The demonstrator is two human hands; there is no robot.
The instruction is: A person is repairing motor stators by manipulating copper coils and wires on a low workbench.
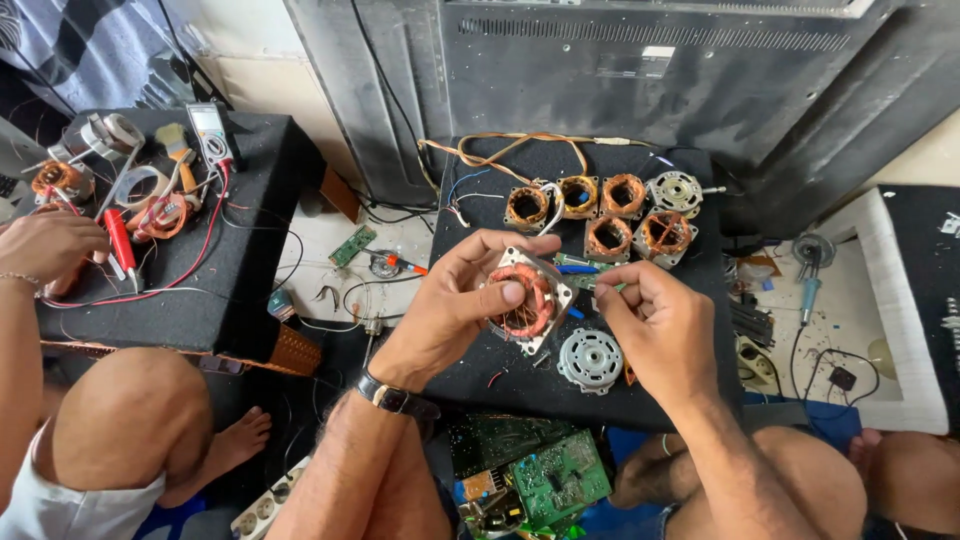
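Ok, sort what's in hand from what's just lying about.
In hand:
left hand gripping the copper-wound stator
right hand pinching at its edge

Lying about:
five more stators
silver motor cap
green circuit boards
multimeter

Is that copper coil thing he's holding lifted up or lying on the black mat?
Lifted: the left hand grips the motor stator above the mat.

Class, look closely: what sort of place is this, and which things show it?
Probably a small floor-level electrical repair workshop: copper-wound motor stators lie on a black mat, green circuit boards sit below, and a multimeter rests nearby.
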